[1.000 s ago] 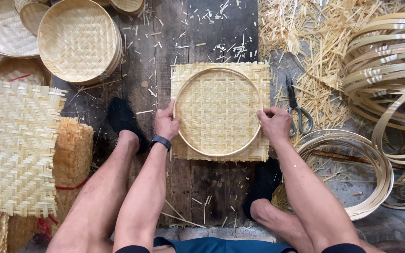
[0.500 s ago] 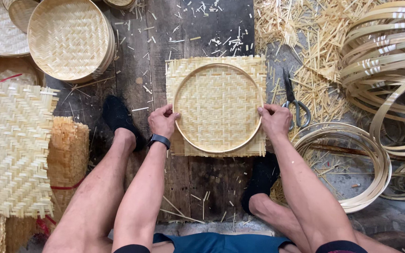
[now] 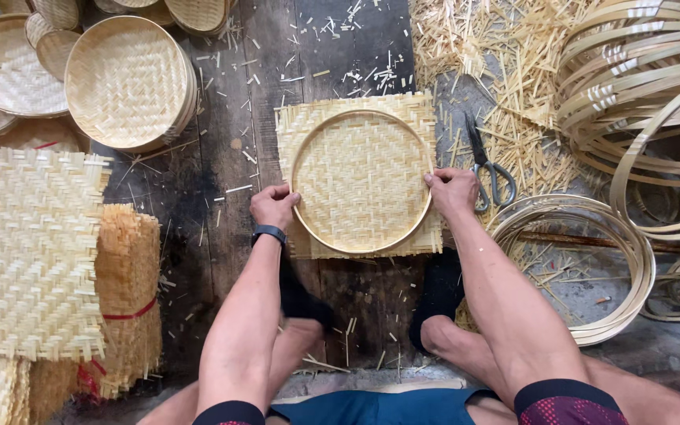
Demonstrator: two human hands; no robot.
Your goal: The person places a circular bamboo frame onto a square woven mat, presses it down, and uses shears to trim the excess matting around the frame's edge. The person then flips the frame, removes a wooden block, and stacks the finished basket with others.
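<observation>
Shifted since the earlier frames: little; both hands keep their grip at the hoop's sides, and the view has drifted slightly.

Item: round bamboo hoop (image 3: 306, 149), lying on a square woven mat (image 3: 360, 177), centred on dark wooden floor planks (image 3: 222, 157).

Left hand (image 3: 274, 206): closed on the hoop's left rim. Right hand (image 3: 452, 191): closed on the right rim.

Step in hand, by judgement: seating the hoop onto the weave. Any further pressing would call for even force on both sides.

Edges: mat corners stick out past the hoop. Scissors (image 3: 488, 168) lie just beside the right hand. Loose hoops (image 3: 639, 260) sit near on the right, finished trays (image 3: 127, 83) well apart at upper left, stacked mats (image 3: 29, 252) at left. Open floor lies between mat and trays.
</observation>
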